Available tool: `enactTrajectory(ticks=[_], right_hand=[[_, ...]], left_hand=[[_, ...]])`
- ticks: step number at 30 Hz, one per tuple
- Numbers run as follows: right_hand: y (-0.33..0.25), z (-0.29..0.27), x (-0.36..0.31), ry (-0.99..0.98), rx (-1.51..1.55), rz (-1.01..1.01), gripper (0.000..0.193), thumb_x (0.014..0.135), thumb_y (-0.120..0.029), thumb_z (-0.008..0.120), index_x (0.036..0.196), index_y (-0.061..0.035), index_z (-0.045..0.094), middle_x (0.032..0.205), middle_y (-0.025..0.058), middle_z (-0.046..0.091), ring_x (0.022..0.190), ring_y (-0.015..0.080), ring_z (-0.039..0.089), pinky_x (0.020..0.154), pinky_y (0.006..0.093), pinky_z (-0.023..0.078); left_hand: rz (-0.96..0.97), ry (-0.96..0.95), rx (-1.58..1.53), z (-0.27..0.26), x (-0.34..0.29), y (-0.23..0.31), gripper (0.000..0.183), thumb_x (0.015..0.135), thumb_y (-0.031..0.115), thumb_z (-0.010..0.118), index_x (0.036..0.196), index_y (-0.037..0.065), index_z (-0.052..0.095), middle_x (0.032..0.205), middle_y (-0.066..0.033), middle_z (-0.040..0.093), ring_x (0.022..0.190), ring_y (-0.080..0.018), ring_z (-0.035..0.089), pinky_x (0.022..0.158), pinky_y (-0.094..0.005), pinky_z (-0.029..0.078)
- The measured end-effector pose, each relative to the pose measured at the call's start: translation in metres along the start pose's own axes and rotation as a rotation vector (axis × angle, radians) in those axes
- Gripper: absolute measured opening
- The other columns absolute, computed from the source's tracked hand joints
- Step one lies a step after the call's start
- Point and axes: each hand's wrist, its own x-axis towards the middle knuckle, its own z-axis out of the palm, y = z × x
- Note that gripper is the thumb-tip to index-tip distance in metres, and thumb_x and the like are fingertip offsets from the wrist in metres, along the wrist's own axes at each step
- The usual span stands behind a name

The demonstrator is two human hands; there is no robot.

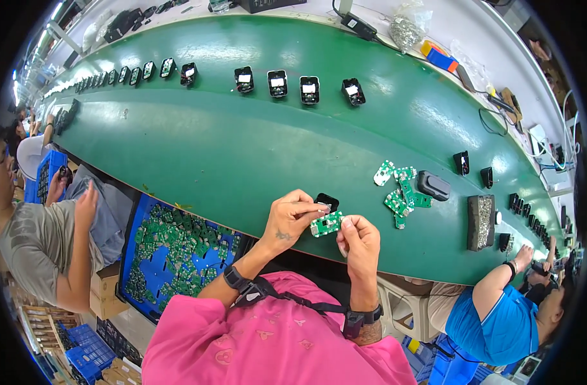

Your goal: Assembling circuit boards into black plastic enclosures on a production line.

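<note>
Close to the table's near edge, a green circuit board [327, 224] is tilted up between my hands. My right hand [359, 242] pinches its right end between thumb and fingers. My left hand [289, 219] is closed, its fingertips at the board's upper edge; what lies between them is too small to make out. Just behind the board is a small black housing [327, 201], partly covered by board and fingers. Right of my hands lies a loose group of green boards [397, 202] beside a dark rounded case [433, 185].
Black housings with white inserts [277, 84] line the far side of the green table [242, 147]. A blue bin [157, 262] of boards is at lower left. A dark block [481, 222] and two black housings [461, 163] stand right. People sit on both sides.
</note>
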Motion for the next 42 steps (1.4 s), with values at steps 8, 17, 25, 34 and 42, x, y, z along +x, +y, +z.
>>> enactTrajectory(ticks=[8, 17, 25, 34, 42], right_hand=[[0.018, 0.017, 0.003, 0.15, -0.053, -0.139, 0.018, 0.102, -0.016, 0.06, 0.09, -0.0025, 0.061, 0.071, -0.0025, 0.057, 0.056, 0.002, 0.045, 0.049, 0.0193, 0.035], [0.025, 0.022, 0.005, 0.416, -0.576, -0.425, 0.023, 0.1, -0.017, 0.064, 0.087, 0.0018, 0.059, 0.067, -0.0002, 0.056, 0.057, 0.006, 0.046, 0.05, 0.0264, 0.037], [0.03, 0.027, 0.01, 0.444, -0.813, -0.529, 0.017, 0.097, -0.013, 0.064, 0.087, 0.0, 0.059, 0.069, 0.0126, 0.06, 0.056, 0.0233, 0.056, 0.054, 0.0372, 0.045], [0.012, 0.022, -0.009, 0.346, -0.739, -0.627, 0.011, 0.093, -0.009, 0.068, 0.094, 0.0016, 0.064, 0.078, 0.0134, 0.063, 0.064, 0.0267, 0.06, 0.058, 0.0372, 0.048], [-0.043, 0.016, -0.017, -0.04, -0.86, -0.801, 0.013, 0.086, 0.0, 0.07, 0.098, -0.0016, 0.072, 0.084, 0.0101, 0.065, 0.073, 0.0236, 0.064, 0.063, 0.0325, 0.049]], left_hand=[[0.087, 0.036, 0.029, 0.007, 0.0, -0.003, 0.02, 0.079, -0.002, 0.072, 0.097, 0.004, 0.077, 0.081, -0.0013, 0.06, 0.064, -0.0097, 0.052, 0.056, -0.024, 0.039], [-0.107, -0.091, -0.094, -0.004, -0.003, 0.006, 0.044, 0.08, -0.001, 0.071, 0.123, 0.004, 0.068, 0.099, -0.0058, 0.06, 0.066, -0.0101, 0.057, 0.056, -0.0258, 0.045], [-0.198, -0.396, -0.08, -0.023, 0.01, 0.016, 0.06, 0.087, -0.001, 0.065, 0.145, 0.001, 0.046, 0.15, -0.0145, 0.037, 0.094, -0.0171, 0.068, 0.073, -0.0258, 0.057], [-0.39, -0.322, -0.43, -0.004, 0.006, 0.02, 0.041, 0.096, 0.005, 0.058, 0.136, 0.004, 0.051, 0.099, -0.0056, 0.066, 0.069, -0.0088, 0.063, 0.06, -0.0225, 0.053], [-0.321, -0.384, -0.223, -0.005, 0.001, 0.06, 0.039, 0.095, 0.008, 0.062, 0.134, 0.005, 0.057, 0.08, 0.0003, 0.063, 0.063, -0.0041, 0.058, 0.056, -0.022, 0.048]])
